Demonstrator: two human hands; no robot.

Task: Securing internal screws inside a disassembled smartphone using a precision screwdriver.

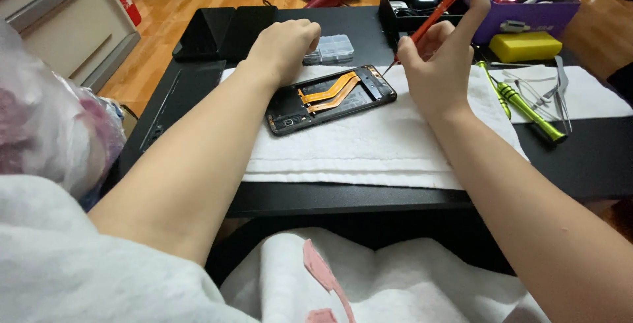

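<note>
The left hand lay curled over the phone, hiding its fingertips and the phone's far left corner. The screwdriver tip was too fine to tell whether it met the frame. The right hand covered part of the black tray. The purple box held a jumble too small to sort. The desk ran off the right edge.

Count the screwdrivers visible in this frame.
2. A red screwdriver is held in the right hand, tip at the opened phone; a green screwdriver lies on the white cloth. The purple box may hide more.
</note>
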